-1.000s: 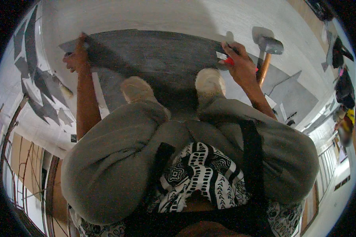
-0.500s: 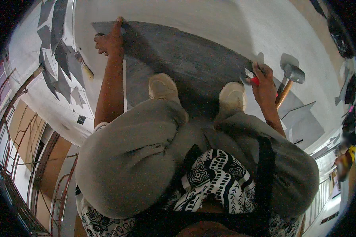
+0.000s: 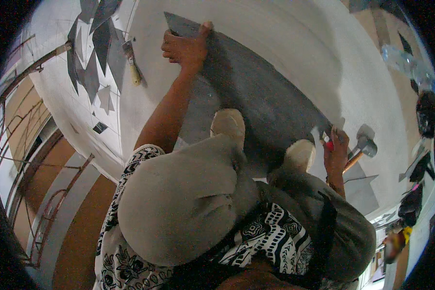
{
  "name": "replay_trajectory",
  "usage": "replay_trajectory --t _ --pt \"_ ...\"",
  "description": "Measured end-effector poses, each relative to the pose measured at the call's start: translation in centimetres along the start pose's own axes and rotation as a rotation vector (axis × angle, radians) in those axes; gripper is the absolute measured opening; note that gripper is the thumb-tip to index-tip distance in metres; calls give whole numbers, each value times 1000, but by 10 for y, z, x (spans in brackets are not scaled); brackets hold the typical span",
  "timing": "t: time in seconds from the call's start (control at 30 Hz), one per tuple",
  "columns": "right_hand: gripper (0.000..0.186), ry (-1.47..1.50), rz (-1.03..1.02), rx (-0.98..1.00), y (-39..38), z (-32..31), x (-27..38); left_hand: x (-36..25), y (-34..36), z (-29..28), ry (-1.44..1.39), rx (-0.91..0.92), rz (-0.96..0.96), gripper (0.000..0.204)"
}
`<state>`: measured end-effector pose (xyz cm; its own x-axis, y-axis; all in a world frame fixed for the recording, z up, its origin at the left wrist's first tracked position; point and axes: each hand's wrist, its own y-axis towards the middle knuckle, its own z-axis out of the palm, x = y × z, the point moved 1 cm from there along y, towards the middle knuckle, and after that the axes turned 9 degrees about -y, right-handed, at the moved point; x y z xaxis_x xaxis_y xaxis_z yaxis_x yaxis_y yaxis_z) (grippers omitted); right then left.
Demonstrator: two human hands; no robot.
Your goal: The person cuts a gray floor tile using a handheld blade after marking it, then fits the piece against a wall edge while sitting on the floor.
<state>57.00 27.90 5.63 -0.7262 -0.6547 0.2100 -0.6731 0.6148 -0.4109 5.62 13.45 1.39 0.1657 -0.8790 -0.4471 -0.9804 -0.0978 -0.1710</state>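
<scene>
Under my shoes lies a large dark grey sheet, its long far edge slanting down to the right. Near the sheet's far left corner, my left hand grips the edge with curled fingers, the thumb reaching over the top. At the right end of that same edge, my right hand is closed around a small red-handled tool. A pale flat part of the tool shows beside my fingers; its exact kind is unclear. Just right of that hand lies a mallet with a dark head and wooden handle.
On the pale floor to the left lie several angular grey offcuts and a wooden-handled brush or scraper. Red-brown metal scaffolding stands further left. Another grey piece lies near the mallet. A clear plastic bottle is at far right.
The whole view has turned and shifted, so the sheet, both hands and the mallet appear further right, and the sheet slants more steeply. Both hands keep about the same places along its edge.
</scene>
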Motion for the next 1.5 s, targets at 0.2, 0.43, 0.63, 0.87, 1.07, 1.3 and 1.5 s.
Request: replay_trajectory --t 0.2,0.43,0.63,0.87,1.07,1.3,1.5 --pt "68 -115 32 83 -5 8 -6 4 -3 4 -16 26 77 123" --pt "63 -56 -92 23 0 12 -15 11 -1 -1 -33 0 89 125" --pt "66 22 -212 2 -5 17 -33 10 -6 8 -37 6 151 126" --pt "71 -23 -176 16 5 -2 -19 31 -12 15 88 -2 375 138" --pt "62 -1 -140 -13 1 -7 -14 14 -48 -3 239 375 542 152" --pt "47 229 -41 173 52 -53 14 19 -65 -18 198 410 427 142" --pt "39 290 -167 318 175 -89 146 22 -85 0 291 500 495 118"
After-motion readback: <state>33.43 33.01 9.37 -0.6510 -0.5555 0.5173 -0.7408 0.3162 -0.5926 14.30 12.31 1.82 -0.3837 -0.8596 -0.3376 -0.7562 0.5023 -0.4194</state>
